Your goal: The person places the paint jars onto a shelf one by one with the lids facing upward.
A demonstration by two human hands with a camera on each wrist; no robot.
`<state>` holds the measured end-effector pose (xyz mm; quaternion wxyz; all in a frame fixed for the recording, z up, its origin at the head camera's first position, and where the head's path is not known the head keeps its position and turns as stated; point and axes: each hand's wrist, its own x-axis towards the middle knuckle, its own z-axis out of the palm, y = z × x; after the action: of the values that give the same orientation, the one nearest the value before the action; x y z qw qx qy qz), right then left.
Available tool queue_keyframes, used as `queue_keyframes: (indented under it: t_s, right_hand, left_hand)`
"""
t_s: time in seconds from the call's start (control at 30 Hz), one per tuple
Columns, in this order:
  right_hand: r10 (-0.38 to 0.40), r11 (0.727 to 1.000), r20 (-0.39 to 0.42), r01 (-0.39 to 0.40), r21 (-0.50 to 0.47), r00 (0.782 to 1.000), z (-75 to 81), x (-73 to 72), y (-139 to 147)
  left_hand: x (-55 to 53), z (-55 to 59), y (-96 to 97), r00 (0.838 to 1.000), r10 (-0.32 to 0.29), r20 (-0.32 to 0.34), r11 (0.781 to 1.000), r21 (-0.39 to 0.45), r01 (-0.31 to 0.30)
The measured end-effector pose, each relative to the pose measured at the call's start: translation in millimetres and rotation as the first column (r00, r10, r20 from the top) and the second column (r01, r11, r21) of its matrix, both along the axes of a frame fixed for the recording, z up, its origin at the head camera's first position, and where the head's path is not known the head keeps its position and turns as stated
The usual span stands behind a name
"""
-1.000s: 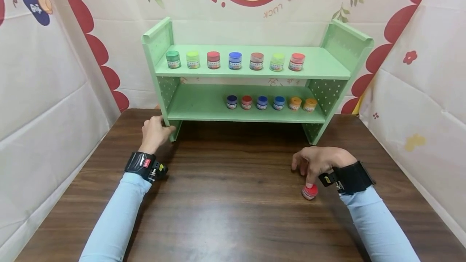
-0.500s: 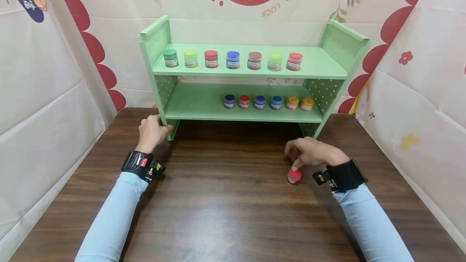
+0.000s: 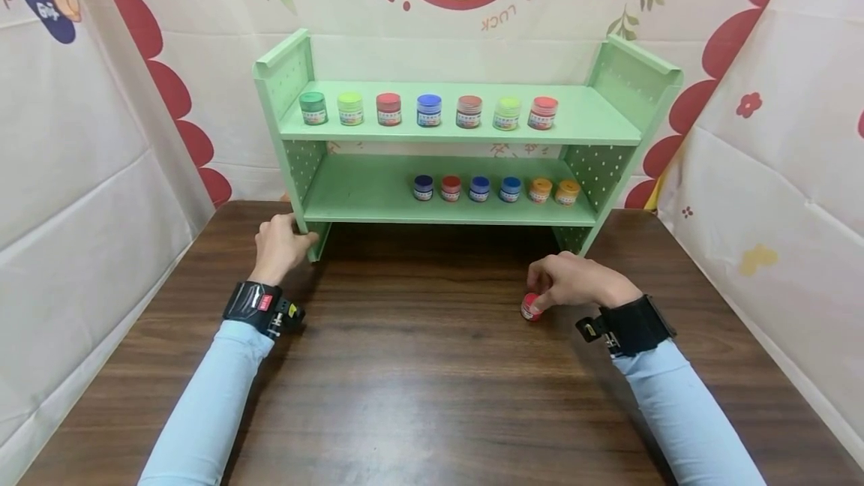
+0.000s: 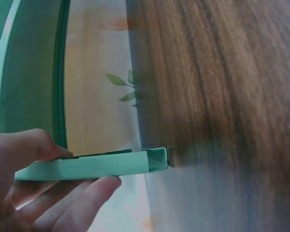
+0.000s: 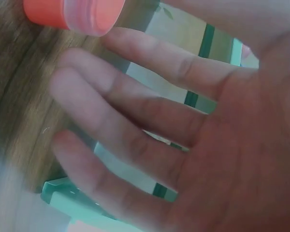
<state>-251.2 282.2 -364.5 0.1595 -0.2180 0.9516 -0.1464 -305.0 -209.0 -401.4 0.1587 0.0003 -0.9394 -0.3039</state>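
Observation:
At the green shelf's (image 3: 378, 216) lower left, my left hand (image 3: 277, 247) grips the left side panel near its foot. The left wrist view shows that panel (image 4: 94, 166) between thumb and fingers. On the right, my right hand (image 3: 577, 282) pinches a small jar with a red lid (image 3: 529, 307) between thumb and forefinger, low over the table in front of the shelf's right foot. In the right wrist view the jar (image 5: 72, 14) sits at the top left against the forefinger's tip, while the other fingers (image 5: 121, 125) stretch out loosely.
Several small jars with coloured lids line the upper shelf, a green one (image 3: 313, 109) at its left end. Another row fills the lower shelf's right half, ending in a yellow-lidded jar (image 3: 567, 192). A brown wooden table (image 3: 405, 366) lies beneath; printed cloth (image 3: 432, 58) hangs behind.
My right hand and the red-lidded jar have moved leftward and toward the shelf. The left hand has stayed on the side panel. The view has shifted slightly.

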Motion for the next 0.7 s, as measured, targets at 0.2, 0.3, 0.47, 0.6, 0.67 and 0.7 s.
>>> queue_keyframes:
  t_s: [0.2,0.3,0.47,0.6,0.67,0.7]
  right_hand:
    - [0.004,1.0,-0.005,-0.004,-0.005,1.0,-2.4,-1.0,-0.5]
    - [0.008,1.0,-0.072,-0.01,-0.023,0.997,-6.8,-3.4,1.1]
    - [-0.004,1.0,-0.174,-0.001,-0.028,0.985,-13.8,-6.9,2.0]
    - [-0.013,0.999,-0.22,0.004,-0.043,0.975,-17.8,-9.8,0.6]
    - [-0.024,0.999,-0.238,0.013,-0.049,0.971,-18.8,-11.2,-0.1]
    - [-0.027,0.999,-0.249,0.014,-0.052,0.968,-18.9,-11.6,-0.6]
  left_hand:
    - [-0.2,0.1,-0.1,1.0,-0.002,-0.01,1.0,-0.003,0.002]
    - [-0.2,0.5,0.4,1.0,-0.003,-0.016,1.0,-0.002,0.003]
    - [0.5,0.4,0.7,1.0,-0.003,-0.008,1.0,-0.003,0.003]
    - [0.7,-0.1,0.5,1.0,-0.001,0.0,1.0,0.002,0.001]
    - [0.4,-0.1,0.6,1.0,0.001,-0.001,1.0,0.004,-0.001]
    - [0.2,-0.1,0.4,1.0,0.0,-0.002,1.0,0.006,0.0]
